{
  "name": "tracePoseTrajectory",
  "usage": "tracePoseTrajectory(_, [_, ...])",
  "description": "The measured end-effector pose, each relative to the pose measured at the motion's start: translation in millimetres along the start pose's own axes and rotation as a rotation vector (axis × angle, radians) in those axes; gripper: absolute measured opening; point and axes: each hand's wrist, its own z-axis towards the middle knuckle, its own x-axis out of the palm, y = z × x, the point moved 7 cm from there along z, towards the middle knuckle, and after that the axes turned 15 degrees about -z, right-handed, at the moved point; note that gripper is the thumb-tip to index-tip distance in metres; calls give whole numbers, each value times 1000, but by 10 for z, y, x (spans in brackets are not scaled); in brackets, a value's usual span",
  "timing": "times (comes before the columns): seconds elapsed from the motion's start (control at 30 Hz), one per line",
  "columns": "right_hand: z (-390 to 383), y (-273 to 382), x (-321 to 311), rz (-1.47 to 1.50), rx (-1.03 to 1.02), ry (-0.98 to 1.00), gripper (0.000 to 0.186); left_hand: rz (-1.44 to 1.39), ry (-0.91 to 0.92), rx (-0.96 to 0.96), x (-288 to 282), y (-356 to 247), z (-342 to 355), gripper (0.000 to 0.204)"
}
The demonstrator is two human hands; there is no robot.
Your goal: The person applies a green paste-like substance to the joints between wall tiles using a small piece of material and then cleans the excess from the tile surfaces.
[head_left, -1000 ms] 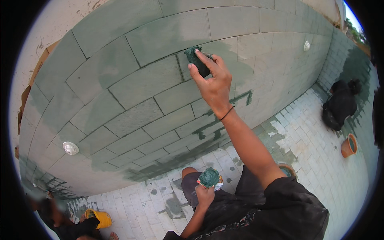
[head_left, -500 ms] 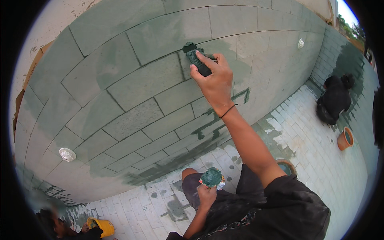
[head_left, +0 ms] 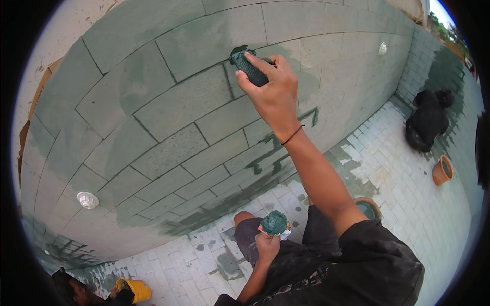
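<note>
My right hand (head_left: pixel 275 94) reaches up to the tiled wall (head_left: pixel 178 109), fingers and thumb closed around a dark ribbed scraper (head_left: pixel 251 71). Wet dark-green grout (head_left: pixel 238 49) is heaped at its upper edge, against a joint between tiles. Lower down, in front of my lap, my left hand (head_left: pixel 267 249) grips a small crumpled packet (head_left: pixel 286 233) from below. A mound of green grout (head_left: pixel 274 223) sits on top of it. Several tile joints below the scraper are dark with grout, and green smears cover many tile faces.
Round white fittings (head_left: pixel 87 200) stick out of the wall. A terracotta-coloured pot (head_left: pixel 442 171) stands at right near a crouching person (head_left: pixel 429 120); another pot (head_left: pixel 368 208) is beside my arm. At lower left, a person holds a yellow bucket (head_left: pixel 138 290). Splashes spot the pale paved floor (head_left: pixel 168 275).
My right hand and the scraper have shifted slightly up and left along the joint. The left hand still holds the packet of grout. At lower left, the person's head has moved.
</note>
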Motion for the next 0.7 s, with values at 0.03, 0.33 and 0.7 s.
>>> tracePoseTrajectory(0.03, [16, -22, 65, -27, -52, -43, 36, 1, 20, 3, 28, 7, 1, 15])
tracePoseTrajectory(0.33, [-98, -148, -95, -46, -18, -103, 34, -10, -34, -38, 87, -210, 17, 11])
tracePoseTrajectory(0.7, [-67, -490, 76, 193, 55, -374, 36, 115, 28, 17, 130, -266, 50, 12])
